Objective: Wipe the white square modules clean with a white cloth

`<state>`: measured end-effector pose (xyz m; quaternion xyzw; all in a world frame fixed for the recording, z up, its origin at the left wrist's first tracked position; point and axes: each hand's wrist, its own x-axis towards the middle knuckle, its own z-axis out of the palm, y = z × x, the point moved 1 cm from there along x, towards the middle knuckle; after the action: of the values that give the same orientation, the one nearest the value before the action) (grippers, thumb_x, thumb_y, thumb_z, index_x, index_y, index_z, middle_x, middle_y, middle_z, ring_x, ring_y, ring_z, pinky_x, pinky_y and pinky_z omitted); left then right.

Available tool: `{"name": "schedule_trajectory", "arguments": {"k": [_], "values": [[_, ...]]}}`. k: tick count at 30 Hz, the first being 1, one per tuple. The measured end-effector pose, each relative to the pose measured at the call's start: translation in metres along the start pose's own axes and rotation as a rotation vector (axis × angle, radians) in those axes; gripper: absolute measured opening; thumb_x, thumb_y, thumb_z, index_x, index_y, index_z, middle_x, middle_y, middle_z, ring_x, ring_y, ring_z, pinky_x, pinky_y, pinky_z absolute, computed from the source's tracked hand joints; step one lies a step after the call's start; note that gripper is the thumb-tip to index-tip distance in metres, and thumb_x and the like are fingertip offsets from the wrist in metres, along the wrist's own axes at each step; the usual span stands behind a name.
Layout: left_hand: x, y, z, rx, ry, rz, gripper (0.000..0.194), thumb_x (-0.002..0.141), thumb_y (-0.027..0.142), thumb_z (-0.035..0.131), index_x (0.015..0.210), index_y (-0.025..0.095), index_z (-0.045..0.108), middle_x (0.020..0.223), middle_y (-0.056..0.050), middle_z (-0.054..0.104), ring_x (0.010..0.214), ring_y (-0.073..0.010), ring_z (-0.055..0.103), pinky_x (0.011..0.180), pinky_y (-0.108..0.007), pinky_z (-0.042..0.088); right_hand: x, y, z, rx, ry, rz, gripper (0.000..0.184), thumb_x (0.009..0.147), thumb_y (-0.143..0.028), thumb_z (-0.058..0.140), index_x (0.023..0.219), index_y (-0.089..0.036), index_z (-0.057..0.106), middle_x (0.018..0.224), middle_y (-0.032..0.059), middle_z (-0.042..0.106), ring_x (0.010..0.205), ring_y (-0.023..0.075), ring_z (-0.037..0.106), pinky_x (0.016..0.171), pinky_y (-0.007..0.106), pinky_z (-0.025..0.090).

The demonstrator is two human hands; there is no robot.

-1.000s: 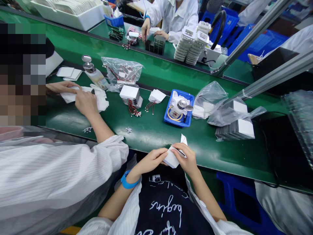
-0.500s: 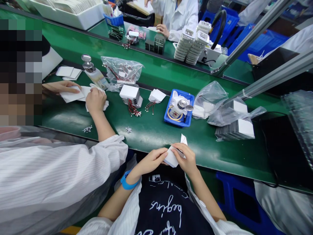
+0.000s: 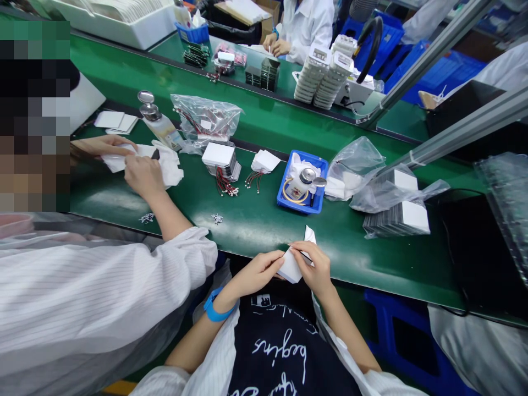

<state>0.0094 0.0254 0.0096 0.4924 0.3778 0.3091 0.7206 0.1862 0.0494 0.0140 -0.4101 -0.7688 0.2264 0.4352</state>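
At the bench's front edge, my left hand grips a white rectangular panel by its left side, thumb on top. My right hand is closed in a pinch over the panel's upper right part. From its fingers sticks out a thin black stick-like tool, whose tip is hidden. A folded white cloth or paper pokes out behind my right hand. Beyond my hands stand a stack of white panels with red and black wires and a smaller stack with wires.
A blue tray holds a pump bottle. Bagged panels lie at right. Tiny white parts are scattered left of my hands. A co-worker's hand works over white cloth at left. A metal post slants across the right.
My right fingers shift slightly on the panel, and the black tool shows again. The left co-worker's hand moved right, then back left. The person across brought both hands together.
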Motion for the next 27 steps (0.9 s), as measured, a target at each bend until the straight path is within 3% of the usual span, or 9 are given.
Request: {"name": "schedule_trajectory", "arguments": {"k": [27], "values": [[-0.0011, 0.0072, 0.0023, 0.099, 0.044, 0.057, 0.028, 0.099, 0.039, 0.043, 0.093, 0.017, 0.059, 0.084, 0.000, 0.054, 0.077, -0.0139, 0.055, 0.075, -0.027, 0.055, -0.0007, -0.0026, 0.0041, 0.051, 0.083, 0.028, 0.020, 0.089, -0.006, 0.061, 0.099, -0.023, 0.066, 0.096, 0.0050, 0.075, 0.089, 0.0192, 0.072, 0.080, 0.035, 0.059]]}}
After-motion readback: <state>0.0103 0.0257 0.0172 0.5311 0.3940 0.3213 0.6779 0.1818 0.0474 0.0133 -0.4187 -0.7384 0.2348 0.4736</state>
